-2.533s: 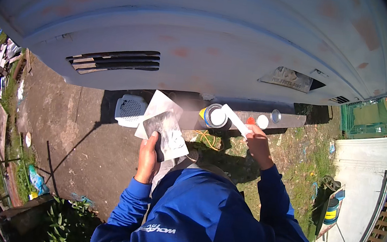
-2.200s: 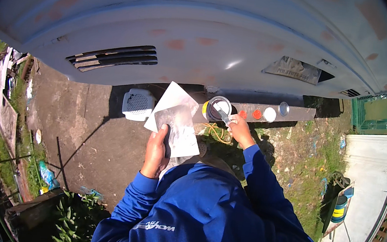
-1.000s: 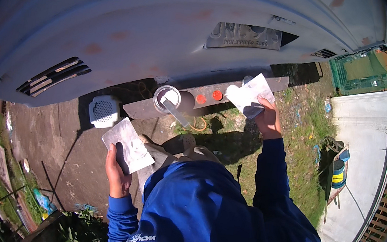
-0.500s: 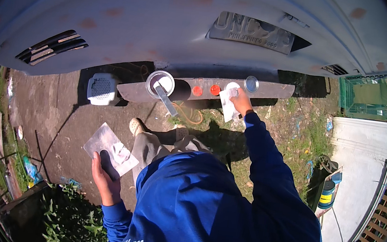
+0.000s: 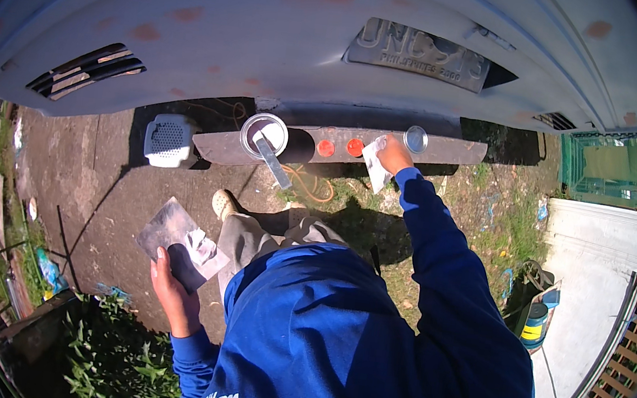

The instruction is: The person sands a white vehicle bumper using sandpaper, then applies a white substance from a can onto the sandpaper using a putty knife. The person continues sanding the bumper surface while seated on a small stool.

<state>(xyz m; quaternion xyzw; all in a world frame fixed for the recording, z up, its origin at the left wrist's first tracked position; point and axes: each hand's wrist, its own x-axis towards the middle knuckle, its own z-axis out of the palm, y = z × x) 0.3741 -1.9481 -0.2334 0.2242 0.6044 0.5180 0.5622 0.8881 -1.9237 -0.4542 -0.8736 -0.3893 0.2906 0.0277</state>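
In my left hand (image 5: 173, 293) is a flat grey board (image 5: 164, 229), gripped at its near edge, with a smear of white paste (image 5: 201, 247) on it. My right hand (image 5: 395, 155) reaches to the long grey ledge (image 5: 455, 152), fingers closed on a thin whitish sheet-like piece (image 5: 375, 171); its exact kind is unclear. Just right of that hand is a round metal-rimmed tin or lid (image 5: 415, 139). Two small red-orange discs (image 5: 325, 148) lie to its left. Farther left stands an open can (image 5: 244, 142) holding white material, a flat grey tool (image 5: 275, 165) leaning across its rim.
A grey vehicle body (image 5: 236, 30) with reddish patches and a licence plate (image 5: 419, 56) rises beyond the ledge. A white perforated plastic stool (image 5: 169, 141) stands left. Leafy plants (image 5: 116, 357) grow near left; a white wall (image 5: 583, 311) runs along the right.
My right hand has shifted slightly left and away from me along the ledge, tilting the whitish piece. My left hand keeps the board, nearly still.
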